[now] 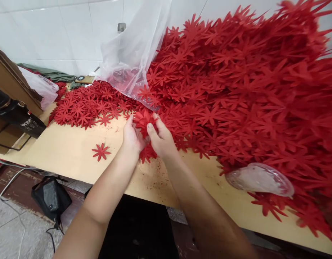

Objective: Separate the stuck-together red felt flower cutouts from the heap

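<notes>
Between my two hands is a red artificial flower piece (143, 119) with several long petals; it may be more than one layer. My left hand (132, 133) curls round it from the left, some of its fingers hidden behind the petals. From the other side my right hand (161, 136) pinches it with the thumb in front. More red petals hang just below the hands, against the tabletop (82, 154). One single flower piece (101, 151) lies flat to the left of my left forearm.
A big heap of red flower pieces (236, 93) rises at the right, a lower pile (85, 104) at the left. A clear plastic bag (130, 54) hangs between them. A plastic container (260, 180) lies at right, a black vacuum bottle (20, 117) at left.
</notes>
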A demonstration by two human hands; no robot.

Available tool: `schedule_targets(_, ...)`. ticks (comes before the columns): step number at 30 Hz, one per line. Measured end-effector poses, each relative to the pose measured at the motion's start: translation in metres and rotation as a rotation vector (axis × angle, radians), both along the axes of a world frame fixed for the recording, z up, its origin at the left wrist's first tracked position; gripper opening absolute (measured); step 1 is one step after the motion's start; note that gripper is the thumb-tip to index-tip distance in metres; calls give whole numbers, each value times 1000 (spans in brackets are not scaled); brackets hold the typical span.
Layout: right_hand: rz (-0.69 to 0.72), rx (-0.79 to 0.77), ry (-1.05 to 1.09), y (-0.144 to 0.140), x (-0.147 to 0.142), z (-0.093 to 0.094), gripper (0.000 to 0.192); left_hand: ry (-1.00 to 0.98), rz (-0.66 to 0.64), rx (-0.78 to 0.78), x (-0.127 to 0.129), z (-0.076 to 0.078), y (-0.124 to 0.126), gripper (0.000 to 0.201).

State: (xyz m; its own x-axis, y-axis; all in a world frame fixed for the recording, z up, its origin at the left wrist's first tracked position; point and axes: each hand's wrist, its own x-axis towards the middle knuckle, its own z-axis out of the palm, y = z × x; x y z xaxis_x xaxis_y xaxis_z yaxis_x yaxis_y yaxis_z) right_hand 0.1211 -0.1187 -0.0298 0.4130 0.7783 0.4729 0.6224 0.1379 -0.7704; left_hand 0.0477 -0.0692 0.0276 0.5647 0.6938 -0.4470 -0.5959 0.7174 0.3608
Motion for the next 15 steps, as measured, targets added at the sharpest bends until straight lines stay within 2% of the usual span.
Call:
schedule_targets(6,-27,-1,50,-7,13,4,70,11,-96,29,-5,-3,-3,28)
schedule_targets(9,-74,11,80,-22,15,16,68,3,-145,69,-7,-5,-1,31)
schedule_targets(13,-171,44,-76,-72,30,44,45,23,-108,65,-10,-7,2,30)
schedule_targets(15,-304,64,-161,-108,45,57,29,14,-96,67,-10,-8,3,27)
